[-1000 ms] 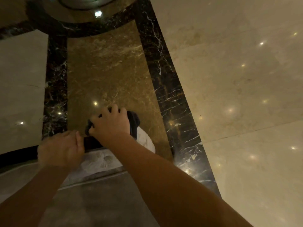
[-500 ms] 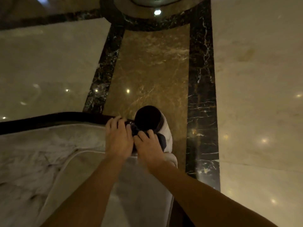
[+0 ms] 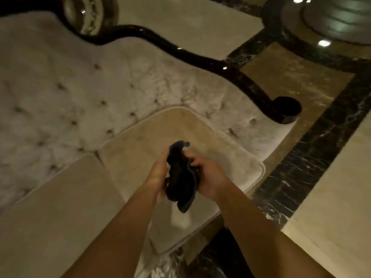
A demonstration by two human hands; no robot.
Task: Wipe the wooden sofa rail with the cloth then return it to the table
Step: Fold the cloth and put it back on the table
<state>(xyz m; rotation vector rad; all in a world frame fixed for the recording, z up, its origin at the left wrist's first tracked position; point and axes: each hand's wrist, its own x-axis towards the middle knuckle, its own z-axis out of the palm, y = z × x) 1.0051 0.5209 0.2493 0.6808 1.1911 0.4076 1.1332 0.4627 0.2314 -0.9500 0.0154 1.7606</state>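
Head view. Both hands grasp a dark cloth point(image 3: 181, 177) between them above the sofa's seat cushion point(image 3: 210, 135): the left hand point(image 3: 158, 175) closes on its left side, the right hand point(image 3: 208, 175) on its right, and the lower end of the cloth hangs free. The dark wooden sofa rail point(image 3: 202, 61) curves along the top of the tufted pale backrest point(image 3: 80, 87), well apart from the cloth. Polished marble floor point(image 3: 331, 177) lies to the right.
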